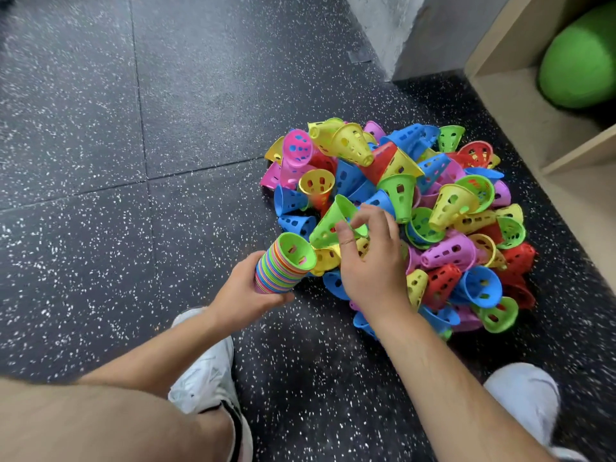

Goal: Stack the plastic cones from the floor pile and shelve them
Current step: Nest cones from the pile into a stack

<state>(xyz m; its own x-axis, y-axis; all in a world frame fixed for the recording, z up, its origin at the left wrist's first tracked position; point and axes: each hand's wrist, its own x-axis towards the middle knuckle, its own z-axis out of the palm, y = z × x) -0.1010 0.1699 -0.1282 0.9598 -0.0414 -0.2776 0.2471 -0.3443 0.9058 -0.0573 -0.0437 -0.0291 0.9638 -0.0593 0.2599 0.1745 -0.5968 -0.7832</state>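
stack (pixel 285 266): one, nested cones in mixed colours, green one on top. Open end is facing up, leaning toward the pile. Too tightly packed to count the layers.
left hand (pixel 246 295): gripping the stack near its bottom, fingers wrapping round it, holding it clear of the floor at the pile's near-left edge.
green cone (pixel 328 221): one, tilting at the pile's near edge, just beside the stack's top. Can't tell if it is touching the stack.
right hand (pixel 370 261): reaching over the pile, thumb and fingers pinching the green cone.
pile (pixel 433 211): one heap of loose cones lying every way on the floor. Five colours showing: yellow, blue, green, pink-purple, red. Several dozen at least, exact count not readable since many are covering each other.
floor (pixel 100 128): black speckled tiles, seams showing.
shoes: two, white, left shoe (pixel 203 371) sitting below the stack, right shoe (pixel 526 395) near the pile's near-right side.
shelf (pixel 520 105): one pale wooden unit standing just right of the pile, two compartments partly in view.
green roll (pixel 580 61): one, lying in the upper compartment.
pillar (pixel 400 35): one, grey, standing behind the pile, left of the shelf.
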